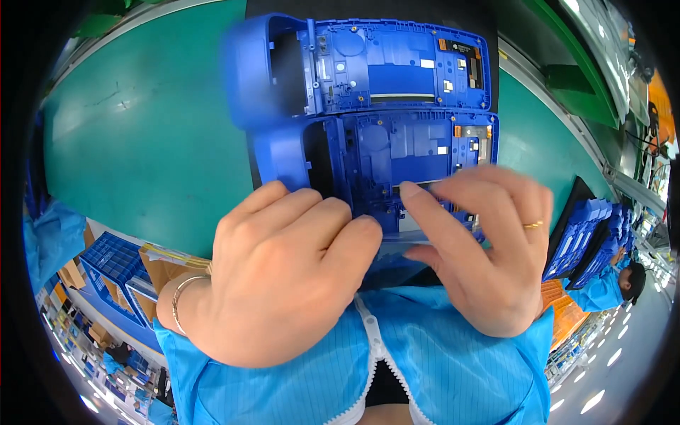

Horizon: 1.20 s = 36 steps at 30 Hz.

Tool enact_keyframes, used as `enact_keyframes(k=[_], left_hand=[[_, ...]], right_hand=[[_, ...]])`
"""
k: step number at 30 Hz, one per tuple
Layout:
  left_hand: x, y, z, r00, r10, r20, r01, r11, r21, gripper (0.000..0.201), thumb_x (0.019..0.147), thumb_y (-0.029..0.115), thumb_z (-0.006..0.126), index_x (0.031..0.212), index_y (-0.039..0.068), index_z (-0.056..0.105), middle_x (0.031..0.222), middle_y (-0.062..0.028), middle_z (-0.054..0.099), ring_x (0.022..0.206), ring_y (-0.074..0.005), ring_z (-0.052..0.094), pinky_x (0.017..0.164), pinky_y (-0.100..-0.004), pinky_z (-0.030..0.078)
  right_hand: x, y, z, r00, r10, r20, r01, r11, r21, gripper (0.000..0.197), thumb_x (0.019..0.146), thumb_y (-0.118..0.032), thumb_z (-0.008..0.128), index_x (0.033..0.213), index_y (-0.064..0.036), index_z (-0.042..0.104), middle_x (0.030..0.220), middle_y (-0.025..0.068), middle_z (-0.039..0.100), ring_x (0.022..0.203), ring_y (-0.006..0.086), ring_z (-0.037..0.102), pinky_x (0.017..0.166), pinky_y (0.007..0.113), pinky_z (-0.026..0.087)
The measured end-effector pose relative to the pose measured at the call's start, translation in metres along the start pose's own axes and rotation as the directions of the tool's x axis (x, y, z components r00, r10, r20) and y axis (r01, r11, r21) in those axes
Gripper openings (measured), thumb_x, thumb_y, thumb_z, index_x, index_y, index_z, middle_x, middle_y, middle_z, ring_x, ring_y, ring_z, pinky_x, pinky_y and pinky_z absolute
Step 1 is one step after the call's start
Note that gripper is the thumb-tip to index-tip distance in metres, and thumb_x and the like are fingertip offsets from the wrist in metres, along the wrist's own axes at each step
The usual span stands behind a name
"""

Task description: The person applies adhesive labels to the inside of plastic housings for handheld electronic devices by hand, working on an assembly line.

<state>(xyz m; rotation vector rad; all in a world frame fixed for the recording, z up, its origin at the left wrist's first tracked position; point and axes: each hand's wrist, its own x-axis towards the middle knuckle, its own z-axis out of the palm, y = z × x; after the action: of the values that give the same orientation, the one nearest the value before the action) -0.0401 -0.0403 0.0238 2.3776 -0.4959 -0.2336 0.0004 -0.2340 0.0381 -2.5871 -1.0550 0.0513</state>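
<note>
Two blue plastic device housings lie side by side, a far housing (397,53) and a middle housing (418,159), inner sides up, with small boards and flat parts fixed inside. My left hand (283,262) is closed, knuckles up, over the near left part of the middle housing. What its curled fingers hold, if anything, is hidden. My right hand (489,248) hovers over the near right part, index finger and thumb apart, nothing visible between them; its other fingers are bent and blurred. More blue plastic with a pale flat part shows between my hands, mostly covered.
The housings rest on a black mat (489,18) on a green table (142,134). Blue trays (574,234) stack at the right, near a person (602,287) in blue. At the left are a blue crate (110,269) and cardboard boxes. Metal rails run along the right edge.
</note>
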Motion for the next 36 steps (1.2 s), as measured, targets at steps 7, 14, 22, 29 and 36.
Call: enact_keyframes(k=[7,14,22,29,36], left_hand=[[0.004,0.009,-0.009,0.991,-0.056,-0.125,0.050,0.998,-0.046,0.026,0.060,0.011,0.074,0.082,0.005,0.062,0.068,-0.0057,0.058,0.055,-0.0234,0.052,0.054,-0.0322,0.034],[-0.002,0.015,-0.008,0.994,-0.084,-0.069,0.077,0.992,-0.096,0.024,0.061,0.007,0.075,0.081,0.007,0.061,0.066,-0.0042,0.059,0.056,-0.0219,0.055,0.055,-0.0310,0.035],[-0.004,-0.014,-0.015,0.978,-0.186,0.099,0.206,0.942,-0.266,0.019,0.063,0.008,0.075,0.076,0.007,0.062,0.069,-0.0048,0.061,0.059,-0.0229,0.058,0.058,-0.0306,0.039],[0.001,-0.024,-0.012,0.977,0.017,0.212,0.033,0.973,-0.229,0.021,0.065,0.021,0.075,0.075,0.010,0.061,0.064,-0.0029,0.057,0.055,-0.0203,0.056,0.053,-0.0318,0.037],[0.003,-0.028,-0.013,0.978,0.036,0.206,0.010,0.976,-0.219,0.022,0.065,0.025,0.074,0.075,0.010,0.062,0.062,-0.0030,0.055,0.052,-0.0194,0.055,0.049,-0.0317,0.035]], right_hand=[[-0.008,0.007,0.006,0.998,-0.010,0.069,-0.024,0.883,0.469,0.035,0.067,-0.006,0.068,0.101,0.0002,0.062,0.077,0.0066,0.060,0.065,0.0214,0.059,0.057,0.031,0.044],[-0.013,0.003,0.003,0.999,0.012,0.035,-0.027,0.873,0.486,0.027,0.066,-0.003,0.075,0.091,-0.0047,0.066,0.088,0.0075,0.067,0.068,0.0180,0.063,0.062,0.029,0.048],[-0.037,0.025,0.007,0.859,-0.349,-0.375,0.375,0.927,-0.004,0.006,0.077,-0.012,0.062,0.080,-0.0065,0.061,0.082,0.0048,0.061,0.066,0.0153,0.056,0.059,0.028,0.040],[-0.009,0.029,0.076,0.771,0.559,-0.306,-0.177,0.649,0.740,0.020,0.072,0.011,0.067,0.084,0.0001,0.056,0.089,0.0140,0.062,0.077,0.0118,0.054,0.063,0.022,0.042],[-0.001,0.030,0.081,0.798,0.455,-0.395,-0.176,0.804,0.568,0.023,0.067,0.015,0.066,0.080,-0.0018,0.057,0.077,0.0105,0.060,0.075,0.0190,0.057,0.075,0.029,0.042]])
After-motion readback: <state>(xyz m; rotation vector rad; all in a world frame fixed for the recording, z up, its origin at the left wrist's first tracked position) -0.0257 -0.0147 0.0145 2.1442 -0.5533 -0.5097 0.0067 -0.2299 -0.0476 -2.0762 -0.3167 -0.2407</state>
